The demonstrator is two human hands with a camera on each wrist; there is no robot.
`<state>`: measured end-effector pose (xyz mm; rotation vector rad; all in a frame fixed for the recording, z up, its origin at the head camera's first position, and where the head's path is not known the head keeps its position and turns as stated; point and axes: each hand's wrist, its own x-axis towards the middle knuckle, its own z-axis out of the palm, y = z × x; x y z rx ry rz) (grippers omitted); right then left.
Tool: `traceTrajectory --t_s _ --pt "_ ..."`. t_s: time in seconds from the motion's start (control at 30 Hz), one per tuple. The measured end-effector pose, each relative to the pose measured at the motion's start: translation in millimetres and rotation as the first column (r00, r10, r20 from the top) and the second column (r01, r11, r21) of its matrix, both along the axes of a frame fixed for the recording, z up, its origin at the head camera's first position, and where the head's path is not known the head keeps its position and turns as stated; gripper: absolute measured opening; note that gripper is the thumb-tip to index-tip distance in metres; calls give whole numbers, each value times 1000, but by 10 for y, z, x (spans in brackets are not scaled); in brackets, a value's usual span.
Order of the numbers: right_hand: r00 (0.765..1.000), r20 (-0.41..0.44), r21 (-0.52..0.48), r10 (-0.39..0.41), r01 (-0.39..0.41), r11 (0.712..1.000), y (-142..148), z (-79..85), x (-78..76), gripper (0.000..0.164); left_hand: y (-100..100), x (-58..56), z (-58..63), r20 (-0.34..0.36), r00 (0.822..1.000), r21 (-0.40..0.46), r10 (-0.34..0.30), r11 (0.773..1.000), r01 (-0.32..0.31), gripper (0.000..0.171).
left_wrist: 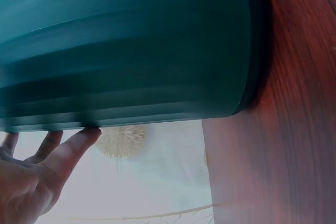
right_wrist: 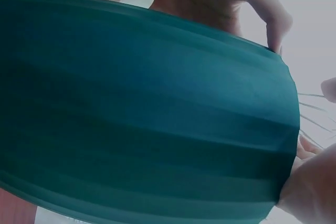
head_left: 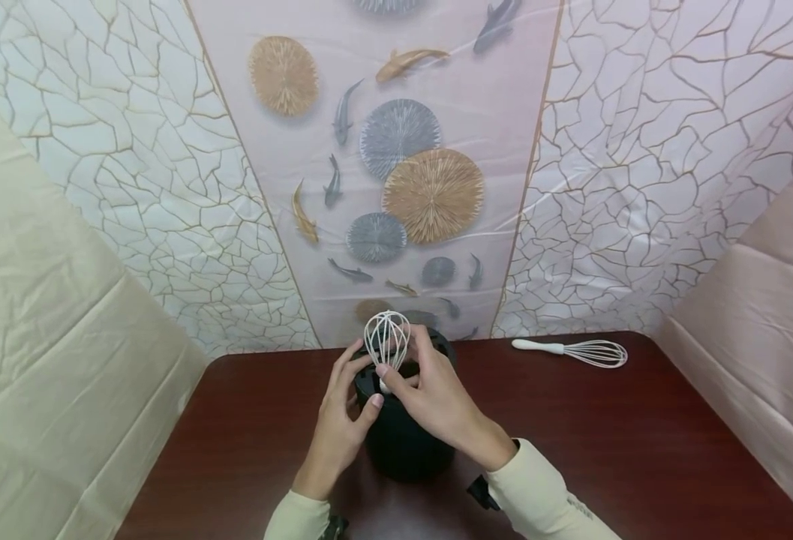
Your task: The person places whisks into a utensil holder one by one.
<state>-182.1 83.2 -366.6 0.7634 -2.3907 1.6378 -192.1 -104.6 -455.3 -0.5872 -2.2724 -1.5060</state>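
Note:
A dark green ribbed container stands upright on the table, black around its top. My left hand holds its left side at the rim, thumb in front and fingers farther back. In the left wrist view, fingertips of the left hand touch the container's wall. Above the opening, my right hand pinches a white whisk by its lower wires. Its wire loops point up and its handle points down at the opening; the handle is mostly hidden. Some whisk wires show past the rim in the right wrist view.
A second white whisk lies at the back right of the reddish-brown table, handle to the left. Patterned cloth hangs directly behind the table. Pale draped fabric flanks the left side, with more fabric on the right.

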Motion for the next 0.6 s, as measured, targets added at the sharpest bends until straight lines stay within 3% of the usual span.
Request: traceTrajectory --t_s 0.13,0.33,0.6 --pt "1000 -5 -14 -18 18 1000 16 -21 10 65 10 -1 6 -10 1000 -10 3 1000 -4 55" --pt "998 -52 55 -23 26 998 35 -18 13 88 11 -3 25 -13 1000 -23 11 1000 -12 55" --pt "987 -161 230 -15 52 972 73 -36 46 76 11 13 13 -2 1000 -19 12 1000 -12 53"
